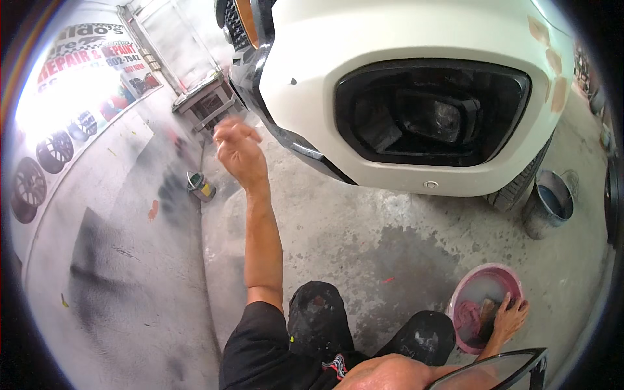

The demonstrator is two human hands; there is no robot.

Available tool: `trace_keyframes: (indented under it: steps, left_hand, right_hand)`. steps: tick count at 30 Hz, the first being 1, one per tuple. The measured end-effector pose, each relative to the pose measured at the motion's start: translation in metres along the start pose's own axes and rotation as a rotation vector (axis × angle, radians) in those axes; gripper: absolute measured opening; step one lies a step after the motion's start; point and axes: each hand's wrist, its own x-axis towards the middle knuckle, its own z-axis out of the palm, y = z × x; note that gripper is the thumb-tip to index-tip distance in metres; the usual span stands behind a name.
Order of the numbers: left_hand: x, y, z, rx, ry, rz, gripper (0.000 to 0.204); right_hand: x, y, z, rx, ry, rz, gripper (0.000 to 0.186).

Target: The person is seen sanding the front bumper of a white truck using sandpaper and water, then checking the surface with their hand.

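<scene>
My left hand is raised in the air left of the white car's bumper. Its fingers are loosely bent, a little apart and slightly blurred, with no object visible in them. Down at the right, my right hand grips the right rim of a pink basin, fingers over the edge; its thumb is hidden. Cloudy water fills the basin, along with a wet pink cloth and a brownish block-like piece close to my right hand. A dark headlight is set in the bumper ahead.
A grey bucket stands by the car's tyre. Near the left wall is a small paint can, with a wooden stand behind. My knees flank a wet patch of concrete. Black-framed glasses cross the lower right.
</scene>
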Motion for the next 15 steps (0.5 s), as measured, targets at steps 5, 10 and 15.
trace_keyframes:
  steps: [5,10,15]
  left_hand:
    - [-0.001,-0.003,0.042,0.295,-0.071,0.118,0.078]
    - [-0.039,0.017,0.071,0.308,-0.251,0.368,0.071]
    - [-0.061,0.063,0.078,0.254,-0.356,0.499,0.083]
  right_hand:
    - [-0.002,0.0,-0.005,0.012,0.025,0.0,0.055]
    - [-0.003,-0.006,-0.007,0.038,0.011,-0.002,0.055]
    - [-0.003,0.0,-0.004,-0.013,0.012,-0.009,0.055]
